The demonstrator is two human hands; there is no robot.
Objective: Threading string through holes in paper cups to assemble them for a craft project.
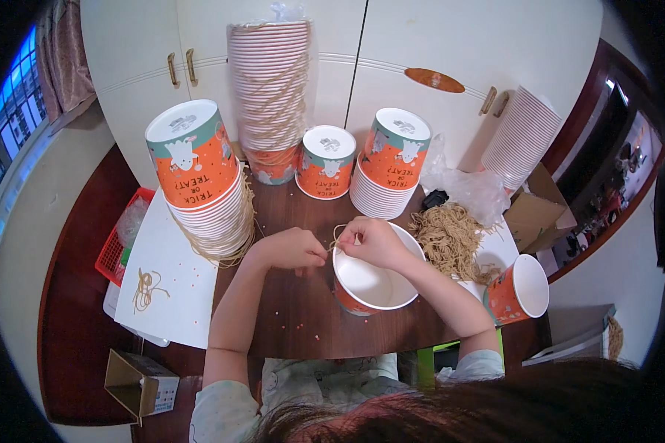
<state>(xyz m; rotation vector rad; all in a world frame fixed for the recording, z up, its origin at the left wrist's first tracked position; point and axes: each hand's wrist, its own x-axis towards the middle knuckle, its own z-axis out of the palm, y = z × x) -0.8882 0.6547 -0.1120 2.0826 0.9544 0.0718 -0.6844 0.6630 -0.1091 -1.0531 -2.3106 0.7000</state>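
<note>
A white-lined paper bucket point(373, 286) with an orange outside stands upright, mouth up, near the table's front edge. My right hand point(371, 242) reaches over its far left rim, thumb and fingers pinched on a thin tan cord point(335, 233) that makes a small loop there. Just left of the rim, my left hand point(295, 249) is closed, its fingertips at the cord's lower end; what lies inside those fingers is mostly hidden. Right of the bucket lies a tangled heap of tan cords point(451, 238).
Upside-down bucket stacks stand at left point(196, 166) and centre point(393, 162), with a single bucket point(326, 162) between. A tall wrapped stack point(270, 88) rises behind. Another bucket point(521, 288) tilts at the right edge. Loose cords point(148, 290) lie at left, beyond them a red basket point(114, 251).
</note>
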